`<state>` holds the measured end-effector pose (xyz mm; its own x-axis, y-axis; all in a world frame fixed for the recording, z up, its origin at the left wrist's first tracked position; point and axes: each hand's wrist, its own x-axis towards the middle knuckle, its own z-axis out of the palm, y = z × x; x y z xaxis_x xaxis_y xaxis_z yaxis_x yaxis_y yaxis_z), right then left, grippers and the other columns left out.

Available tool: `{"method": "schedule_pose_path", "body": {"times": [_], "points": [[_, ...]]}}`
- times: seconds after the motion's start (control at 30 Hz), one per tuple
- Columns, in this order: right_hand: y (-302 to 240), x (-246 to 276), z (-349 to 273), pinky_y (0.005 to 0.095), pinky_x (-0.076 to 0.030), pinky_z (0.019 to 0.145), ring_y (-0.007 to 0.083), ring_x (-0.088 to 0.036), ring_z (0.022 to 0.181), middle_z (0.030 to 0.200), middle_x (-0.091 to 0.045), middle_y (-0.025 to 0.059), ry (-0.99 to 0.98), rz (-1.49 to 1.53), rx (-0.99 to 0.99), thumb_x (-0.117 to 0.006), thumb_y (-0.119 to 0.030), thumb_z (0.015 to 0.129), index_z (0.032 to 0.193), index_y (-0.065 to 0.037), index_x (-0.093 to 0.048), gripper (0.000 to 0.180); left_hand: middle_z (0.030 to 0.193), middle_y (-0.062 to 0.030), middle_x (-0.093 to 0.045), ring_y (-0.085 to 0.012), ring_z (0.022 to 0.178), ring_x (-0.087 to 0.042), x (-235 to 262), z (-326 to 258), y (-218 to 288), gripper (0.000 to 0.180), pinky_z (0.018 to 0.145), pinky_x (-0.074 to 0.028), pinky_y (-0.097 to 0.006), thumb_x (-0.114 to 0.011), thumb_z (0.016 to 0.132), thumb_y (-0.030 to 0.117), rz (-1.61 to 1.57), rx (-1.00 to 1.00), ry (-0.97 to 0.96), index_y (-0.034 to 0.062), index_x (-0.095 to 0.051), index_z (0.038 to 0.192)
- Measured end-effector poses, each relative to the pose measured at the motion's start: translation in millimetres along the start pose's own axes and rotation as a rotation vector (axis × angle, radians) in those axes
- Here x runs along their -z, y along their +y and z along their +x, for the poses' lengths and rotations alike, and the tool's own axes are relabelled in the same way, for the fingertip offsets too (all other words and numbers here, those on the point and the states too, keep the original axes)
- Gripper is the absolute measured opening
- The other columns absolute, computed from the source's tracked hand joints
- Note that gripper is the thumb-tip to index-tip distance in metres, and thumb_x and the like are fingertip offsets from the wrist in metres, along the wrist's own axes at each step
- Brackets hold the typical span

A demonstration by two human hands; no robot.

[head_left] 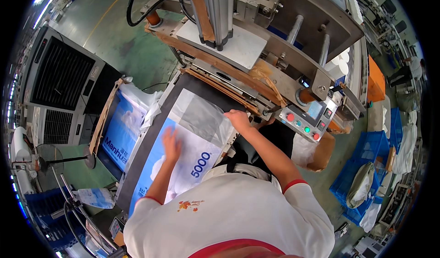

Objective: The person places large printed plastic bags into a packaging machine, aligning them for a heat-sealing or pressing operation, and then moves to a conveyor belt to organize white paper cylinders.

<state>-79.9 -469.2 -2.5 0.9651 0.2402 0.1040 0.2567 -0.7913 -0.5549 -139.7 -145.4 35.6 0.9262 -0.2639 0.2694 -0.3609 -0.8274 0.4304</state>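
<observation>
Evidently you are setting a blue-and-white printed plastic bag with a clear film end (195, 150) straight and flat, as far as one can judge the step in hand. The bag lies under and around your left hand (172, 146), on a dark grey flat bed (195, 85), its clear end reaching across to your right fingertips. Your left fingers are spread loosely but blurred, so I cannot tell whether they press the plastic or hover over it. Your right hand (237, 120) is at the corner of the clear film, its fingers curled in narrow; their undersides are hidden, so I cannot tell whether they pinch it. Just beyond those right fingers stands a silver metal press (243, 43), and to their right a grey control panel with coloured buttons (305, 118). Left of your left fingers lie more blue printed bags (123, 120). The next move, I'd judge, calls for an even, crease-free edge along the press, with your right fingertips kept out from under it.
</observation>
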Motion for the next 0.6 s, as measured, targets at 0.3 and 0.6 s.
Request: {"method": "schedule_pose_path", "body": {"times": [0.3, 0.6], "points": [[-29, 72, -4, 0.0344, -0.046, 0.082, 0.0269, -0.058, 0.095, 0.103, -0.062, 0.01, -0.268, 0.443, -0.119, -0.048, -0.022, 0.092, 0.095, -0.007, -0.049, 0.015, 0.066, -0.0127, -0.059, -0.0342, 0.07, -0.057, -65, 247, -16, 0.057, 0.07, -0.045, -0.043, -0.059, 0.07, 0.063, -0.042, -0.862, -0.849, 0.0063, -0.063, 0.065], [64, 92, -31, 0.0249, -0.044, 0.076, 0.0106, -0.058, 0.086, 0.094, -0.062, 0.0028, -0.209, 0.81, -0.343, -0.056, -0.017, 0.09, 0.089, -0.002, -0.062, 0.016, 0.056, -0.0081, -0.058, -0.0212, 0.059, -0.058, -6, 384, -74, 0.052, 0.06, -0.044, -0.035, -0.066, 0.073, 0.054, 0.002, -0.272, -1.072, 0.0037, -0.061, 0.06]]}}
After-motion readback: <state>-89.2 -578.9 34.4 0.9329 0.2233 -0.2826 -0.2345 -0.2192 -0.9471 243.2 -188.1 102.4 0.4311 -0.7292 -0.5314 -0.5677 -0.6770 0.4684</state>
